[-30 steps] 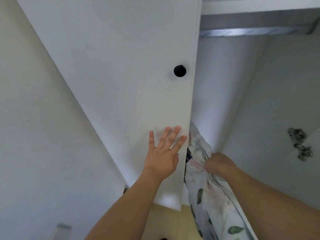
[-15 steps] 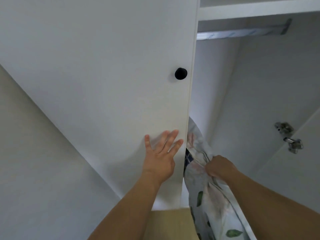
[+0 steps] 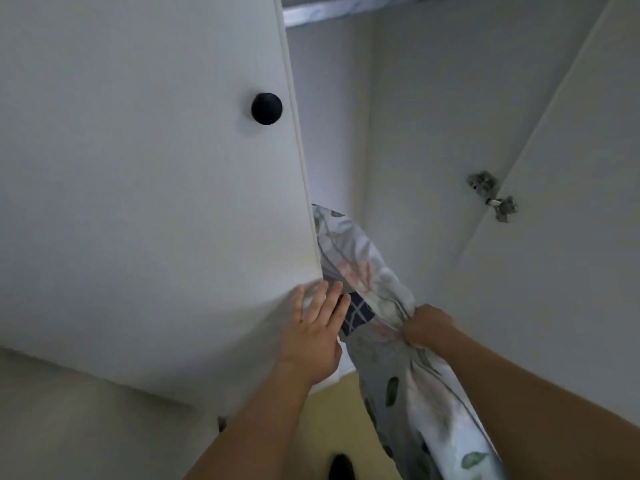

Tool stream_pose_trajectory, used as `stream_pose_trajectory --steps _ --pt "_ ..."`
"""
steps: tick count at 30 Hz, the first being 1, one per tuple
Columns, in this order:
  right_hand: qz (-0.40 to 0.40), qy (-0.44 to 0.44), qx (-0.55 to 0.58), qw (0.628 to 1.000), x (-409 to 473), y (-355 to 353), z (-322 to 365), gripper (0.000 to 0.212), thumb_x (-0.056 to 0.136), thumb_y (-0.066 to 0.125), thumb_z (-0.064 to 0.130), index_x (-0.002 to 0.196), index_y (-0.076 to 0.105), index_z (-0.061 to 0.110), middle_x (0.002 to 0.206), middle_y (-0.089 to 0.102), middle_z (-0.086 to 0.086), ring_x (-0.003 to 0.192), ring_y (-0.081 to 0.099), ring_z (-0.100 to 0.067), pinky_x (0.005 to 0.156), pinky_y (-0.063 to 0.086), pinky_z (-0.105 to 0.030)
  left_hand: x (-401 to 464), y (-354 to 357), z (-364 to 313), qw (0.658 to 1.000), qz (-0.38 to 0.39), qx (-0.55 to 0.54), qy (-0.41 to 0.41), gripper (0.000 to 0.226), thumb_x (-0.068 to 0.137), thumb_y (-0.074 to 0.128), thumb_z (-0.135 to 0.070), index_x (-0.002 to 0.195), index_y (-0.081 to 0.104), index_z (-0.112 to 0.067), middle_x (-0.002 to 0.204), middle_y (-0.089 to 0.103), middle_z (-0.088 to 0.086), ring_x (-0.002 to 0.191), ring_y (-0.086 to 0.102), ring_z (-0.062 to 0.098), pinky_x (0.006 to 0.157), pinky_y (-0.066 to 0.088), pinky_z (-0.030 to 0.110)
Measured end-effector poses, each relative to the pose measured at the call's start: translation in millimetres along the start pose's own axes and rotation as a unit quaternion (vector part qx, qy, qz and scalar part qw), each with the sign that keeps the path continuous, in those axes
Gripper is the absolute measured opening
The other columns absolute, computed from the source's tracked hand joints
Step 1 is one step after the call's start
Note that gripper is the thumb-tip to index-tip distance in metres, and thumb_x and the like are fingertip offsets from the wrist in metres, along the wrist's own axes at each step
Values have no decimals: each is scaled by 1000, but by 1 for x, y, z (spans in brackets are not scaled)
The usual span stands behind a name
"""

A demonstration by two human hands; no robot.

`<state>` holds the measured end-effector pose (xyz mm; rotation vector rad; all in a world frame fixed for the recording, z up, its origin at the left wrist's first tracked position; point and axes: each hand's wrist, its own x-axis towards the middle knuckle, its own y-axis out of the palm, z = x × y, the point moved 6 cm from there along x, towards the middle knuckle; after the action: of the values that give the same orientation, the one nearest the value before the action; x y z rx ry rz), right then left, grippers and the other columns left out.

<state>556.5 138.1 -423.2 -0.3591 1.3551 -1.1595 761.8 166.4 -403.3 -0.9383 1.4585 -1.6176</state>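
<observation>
Wardrobe (image 3: 398, 133), white, standing open; contents: one floral cloth (image 3: 353, 258), its far end inside the opening, the rest trailing out and down towards the near right; one dark checked fabric (image 3: 358, 311), a small patch showing just behind the cloth at the door edge; metal rail (image 3: 346, 8) across the top of the cavity.

Floral cloth: pale ground, pink blooms, green leaves; bunched and creased into a thick rope where it is gripped, looser below.

Right hand (image 3: 427, 325): fingers curled tight, clamped on the gathered cloth, near the middle of the opening.

Left hand (image 3: 315, 330): fingers (image 3: 330, 296) straight and slightly apart, pressed flat on the left door (image 3: 138, 168) at its free edge, low down, just beside the cloth.

Left door: black knob (image 3: 266, 108) near the free edge, well above the hand.

Right door (image 3: 571, 237): swung wide, hinge (image 3: 491, 194) exposed; open room between cloth and right wall; yellowish floor (image 3: 332, 410) below.
</observation>
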Motion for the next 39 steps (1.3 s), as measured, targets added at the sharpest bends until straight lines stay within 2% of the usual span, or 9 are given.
stream_pose_trajectory --steps 2,7,12,15,23,29,32,35,39 --pt "6 30 22 999 -7 4 -26 37 79 58 21 113 60 6 98 62 -8 94 62 -27 79 50 -31 10 9 -9 1000 20 -2 16 75 75 54 -33 147 39 -14 158 26 10 147 18 31 114 14 62" --pt "12 97 59 993 -38 0 -106 33 72 62 17 104 65 8 87 55 -3 95 64 -27 77 52 -29 39 19 -70 995 52 -14 80 77 83 54 -37 151 29 -12 161 18 11 149 8 31 116 4 59" --pt "2 176 87 980 -84 -9 -212 22 76 61 18 96 63 8 94 60 -7 82 56 -23 69 45 -27 63 8 -186 978 55 -26 200 79 90 46 -37 155 6 -17 163 -3 6 149 -7 28 117 -10 55" --pt "-7 237 94 967 -122 -12 -276 38 86 56 22 118 59 2 109 61 -11 93 57 -24 78 46 -28 71 -7 -260 961 48 -5 273 79 94 39 -37 154 -8 -18 161 -16 4 147 -19 27 116 -14 54" --pt "-9 388 161 908 -245 10 -421 46 83 61 23 125 54 7 124 59 -9 114 58 -26 98 48 -34 61 -45 -446 891 16 88 445 76 92 35 -25 154 -8 -17 159 -25 4 144 -27 26 114 -19 53" --pt "-25 463 182 867 -322 31 -485 40 81 59 26 117 56 9 94 53 -6 88 53 -25 81 47 -31 42 -85 -541 866 -44 198 458 66 92 26 -27 154 12 -11 162 -4 12 147 -13 33 113 -19 55" --pt "-51 467 179 865 -331 36 -495 37 86 52 33 115 56 11 97 57 -6 92 56 -25 76 42 -30 50 -96 -544 878 -35 273 391 65 93 24 -29 153 14 -6 161 10 17 147 -1 38 114 -13 58" --pt "-66 461 212 859 -324 42 -496 41 85 52 40 114 56 11 110 61 -7 101 59 -26 79 45 -31 61 -94 -525 885 -13 324 332 61 92 28 -32 147 33 -6 152 34 17 144 17 38 115 -9 59" --pt "-78 441 250 858 -302 47 -491 43 91 51 45 115 55 9 108 59 -7 99 58 -26 87 48 -33 58 -84 -508 843 -31 400 359 46 95 34 -33 131 56 -15 137 51 14 133 33 37 116 -2 59"
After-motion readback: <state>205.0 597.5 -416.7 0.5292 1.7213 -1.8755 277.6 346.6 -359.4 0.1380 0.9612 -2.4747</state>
